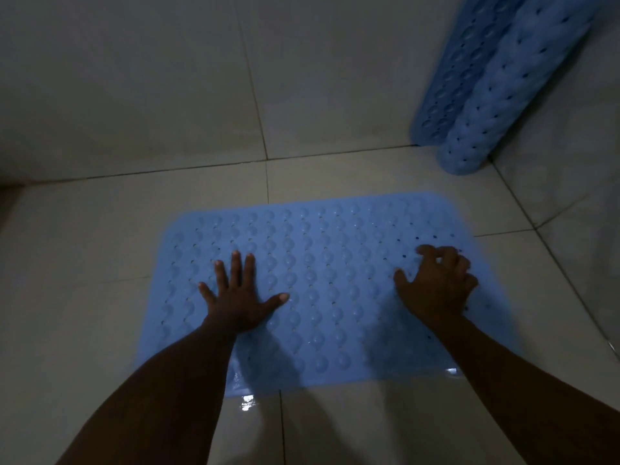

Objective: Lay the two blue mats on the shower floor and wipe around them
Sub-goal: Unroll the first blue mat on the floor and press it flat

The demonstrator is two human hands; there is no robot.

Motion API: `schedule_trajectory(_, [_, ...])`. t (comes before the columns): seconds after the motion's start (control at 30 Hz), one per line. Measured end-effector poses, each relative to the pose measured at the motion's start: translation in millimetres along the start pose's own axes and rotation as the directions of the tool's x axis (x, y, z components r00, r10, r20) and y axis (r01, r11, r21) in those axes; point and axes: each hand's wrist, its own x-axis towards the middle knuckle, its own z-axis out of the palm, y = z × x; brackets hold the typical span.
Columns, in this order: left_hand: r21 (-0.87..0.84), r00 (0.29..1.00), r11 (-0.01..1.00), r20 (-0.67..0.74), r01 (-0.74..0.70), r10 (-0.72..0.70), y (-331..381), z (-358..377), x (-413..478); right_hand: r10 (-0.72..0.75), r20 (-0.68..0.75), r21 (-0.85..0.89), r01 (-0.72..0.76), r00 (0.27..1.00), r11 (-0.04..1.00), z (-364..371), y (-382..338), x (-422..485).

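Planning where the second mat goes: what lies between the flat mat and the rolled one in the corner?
Only bare floor tile separates the flat mat from the rolled mat, in the head view.

Both bare forearms are reaching forward and down from the bottom of the view, set well apart. The left hand (236, 297) is lying flat, palm down, its fingers (235, 268) stretching straight ahead and spread, the thumb sticking out toward the right. The right hand (436, 283) is resting with its back up and its fingers (432, 253) curling inward like a loose claw, the thumb pointing toward the left. Neither hand is gripping anything. The two wrists are staying roughly level with each other.
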Motion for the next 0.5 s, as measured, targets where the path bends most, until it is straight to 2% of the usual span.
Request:
schedule_trajectory(0.07, [-0.012,0.999,1.000,-0.046,-0.001,0.000,-0.7,8.4,-7.5,-0.072,0.144,-0.050,0.080,0.987,0.996,14.2,2.4,-6.9])
schedule_trajectory(0.13, [-0.027,0.996,1.000,-0.085,0.007,-0.009,-1.0,15.5,-15.3,-0.045,0.367,-0.104,0.089,0.929,0.991,30.4,10.0,-14.8])
schedule_trajectory(0.2, [-0.038,0.993,0.999,-0.115,0.017,-0.021,-1.0,21.4,-23.0,-0.031,0.453,-0.102,0.086,0.891,0.991,45.5,19.7,-23.2])
schedule_trajectory(0.4, [-0.004,0.980,0.998,-0.189,0.056,-0.056,-2.0,35.7,-34.7,-0.150,0.354,-0.126,0.206,0.923,0.971,59.5,33.8,-34.7])
schedule_trajectory(0.5, [0.004,0.972,0.998,-0.227,0.064,-0.061,-1.7,39.4,-34.0,-0.254,0.284,-0.118,0.297,0.925,0.948,61.7,35.4,-16.1])
